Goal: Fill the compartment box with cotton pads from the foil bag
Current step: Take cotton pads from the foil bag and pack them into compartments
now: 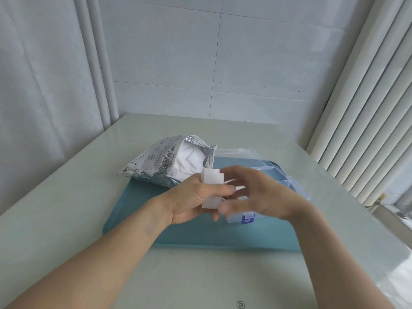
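My left hand (191, 197) grips a stack of white square cotton pads (211, 178), held upright above the teal tray (178, 233). My right hand (263, 192) is blurred, its fingers spread and relaxed beside the stack, over the clear compartment box (278, 172). The box has a blue latch (247, 219) at its near edge and its clear lid (236, 153) lies open behind. The foil bag (165, 159) lies on its side at the tray's far left, mouth open toward the box, with more white pads inside. The box's compartments are mostly hidden by my right hand.
The tray sits on a pale green table (78, 197). A tiled wall stands behind the table, a curtain hangs at the left, and vertical blinds (367, 119) run along the right edge.
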Available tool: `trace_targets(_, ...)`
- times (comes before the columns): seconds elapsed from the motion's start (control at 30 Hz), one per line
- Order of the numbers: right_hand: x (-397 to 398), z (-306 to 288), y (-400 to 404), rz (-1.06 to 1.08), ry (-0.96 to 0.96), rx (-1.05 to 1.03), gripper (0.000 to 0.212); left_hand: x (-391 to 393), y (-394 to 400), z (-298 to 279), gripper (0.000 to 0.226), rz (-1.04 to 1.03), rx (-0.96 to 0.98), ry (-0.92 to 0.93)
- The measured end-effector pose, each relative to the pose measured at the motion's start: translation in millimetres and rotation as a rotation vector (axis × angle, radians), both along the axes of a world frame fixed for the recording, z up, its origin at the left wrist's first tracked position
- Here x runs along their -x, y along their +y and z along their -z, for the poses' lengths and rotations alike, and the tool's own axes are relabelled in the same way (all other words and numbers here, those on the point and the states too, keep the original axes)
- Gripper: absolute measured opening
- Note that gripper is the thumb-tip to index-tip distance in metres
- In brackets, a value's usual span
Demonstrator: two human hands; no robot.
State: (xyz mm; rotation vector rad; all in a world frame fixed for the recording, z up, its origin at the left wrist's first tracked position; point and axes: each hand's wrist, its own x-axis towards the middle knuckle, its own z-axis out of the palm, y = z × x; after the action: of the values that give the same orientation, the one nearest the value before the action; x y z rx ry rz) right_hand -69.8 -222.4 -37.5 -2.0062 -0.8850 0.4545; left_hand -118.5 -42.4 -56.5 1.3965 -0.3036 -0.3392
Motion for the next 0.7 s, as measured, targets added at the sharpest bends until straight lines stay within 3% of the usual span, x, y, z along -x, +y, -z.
trace_targets(0.1,-1,-6,-5,-0.076,0.159,-0.11,0.035,3,5,-4,0.021,0.067,-0.097,-0.001)
trace_targets(0.23,-1,-1,8,0.062,0.055,-0.094,0.015,5,5,-2,0.022,0.145,-0.139,-0.03)
trace_targets(0.33,-4,-10,6,0.11,0.003,-0.172,0.013,3,1,-1,0.01,0.046,-0.089,0.014)
trace_targets(0.43,-24,-34,-7,0.28,0.099,-0.456,0.006,-3,0,1,0.003,-0.202,-0.086,0.017)
trace_targets(0.5,-48,-49,-20,0.45,0.113,-0.443,0.007,-8,3,7,0.003,-0.472,-0.274,-0.162)
trace_targets(0.57,-72,-48,-26,0.519,0.091,-0.232,0.019,-14,6,17,0.008,-0.633,-0.536,-0.472)
trace_targets(0.7,-95,-19,-16,0.519,0.137,0.036,0.03,-23,9,35,0.031,-0.5,-0.807,-0.778)
